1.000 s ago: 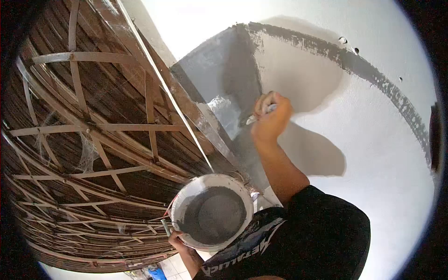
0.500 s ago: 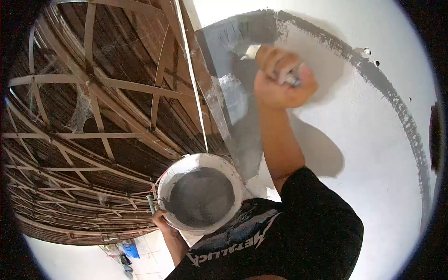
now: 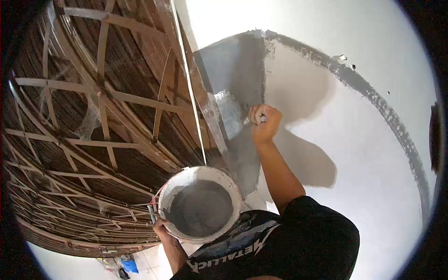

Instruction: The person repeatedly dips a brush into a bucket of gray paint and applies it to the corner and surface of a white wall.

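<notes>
Dark slatted wooden ceiling (image 3: 93, 116), cobwebbed, fills the left; the left hand (image 3: 162, 228) grips the rim of a round white paint bucket (image 3: 199, 207) of thick grey paint; the right hand (image 3: 264, 122), fist closed around a paintbrush (image 3: 247, 120), spreads wet grey over the smooth white wall (image 3: 373, 186); the judgement: mid-coat, steady overlapping strokes needed.

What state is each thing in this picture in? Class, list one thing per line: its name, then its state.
Round white bucket: held upright, partly filled with grey paint.
White wall: partly painted grey, with a grey outline stroke.
Small paintbrush: gripped, tip against the wall.
Right hand: closed on the paintbrush.
Left hand: gripping the bucket from below.
Brown slatted bamboo roof: unpainted, cobwebbed.
</notes>
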Demonstrator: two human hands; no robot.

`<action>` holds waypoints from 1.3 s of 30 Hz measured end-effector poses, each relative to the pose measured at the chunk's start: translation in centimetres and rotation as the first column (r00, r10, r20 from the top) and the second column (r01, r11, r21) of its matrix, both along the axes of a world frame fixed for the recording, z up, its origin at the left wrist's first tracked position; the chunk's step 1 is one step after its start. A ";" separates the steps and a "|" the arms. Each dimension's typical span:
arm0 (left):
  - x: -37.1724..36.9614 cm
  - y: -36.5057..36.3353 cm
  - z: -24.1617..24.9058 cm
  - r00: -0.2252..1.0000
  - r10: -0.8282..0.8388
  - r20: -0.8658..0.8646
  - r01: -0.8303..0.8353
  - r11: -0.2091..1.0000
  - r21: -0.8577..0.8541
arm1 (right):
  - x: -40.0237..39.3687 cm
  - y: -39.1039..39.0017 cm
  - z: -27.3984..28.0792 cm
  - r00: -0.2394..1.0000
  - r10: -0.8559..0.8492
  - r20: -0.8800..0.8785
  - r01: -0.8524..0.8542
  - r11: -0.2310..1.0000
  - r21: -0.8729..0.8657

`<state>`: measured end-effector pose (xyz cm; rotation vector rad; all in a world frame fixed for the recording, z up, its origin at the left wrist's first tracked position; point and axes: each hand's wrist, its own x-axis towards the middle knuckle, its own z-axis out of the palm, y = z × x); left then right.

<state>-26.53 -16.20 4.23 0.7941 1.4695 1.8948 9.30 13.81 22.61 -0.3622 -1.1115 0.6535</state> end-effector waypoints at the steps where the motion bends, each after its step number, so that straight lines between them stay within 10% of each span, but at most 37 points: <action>1: 0.2 0.5 0.6 0.995 0.010 0.095 -0.011 1.000 0.006 | 0.3 -0.6 0.8 0.995 0.052 -0.084 -0.052 0.999 -0.006; 4: 3.3 1.4 4.4 0.928 0.019 0.372 -0.032 0.999 0.028 | 0.8 -2.6 4.2 0.933 0.231 -0.276 -0.193 0.968 0.158; 12: 2.3 1.2 3.7 0.969 0.040 0.243 -0.045 0.999 0.014 | -2.4 -3.9 12.8 0.886 0.401 -0.232 -0.112 0.670 0.734; 25: -1.7 0.5 -2.5 0.996 0.051 0.074 -0.053 0.998 0.028 | -5.0 -2.3 2.9 0.990 0.128 -0.063 -0.093 0.915 0.393; 29: 1.3 1.1 1.7 0.943 0.035 0.331 -0.032 0.999 -0.014 | -5.5 -1.9 -2.9 0.993 0.114 -0.011 -0.103 0.937 0.333; 39: 3.1 1.1 3.7 0.947 0.052 0.316 -0.052 0.999 -0.007 | -4.5 -0.7 -10.7 0.995 0.056 0.086 -0.065 0.992 0.109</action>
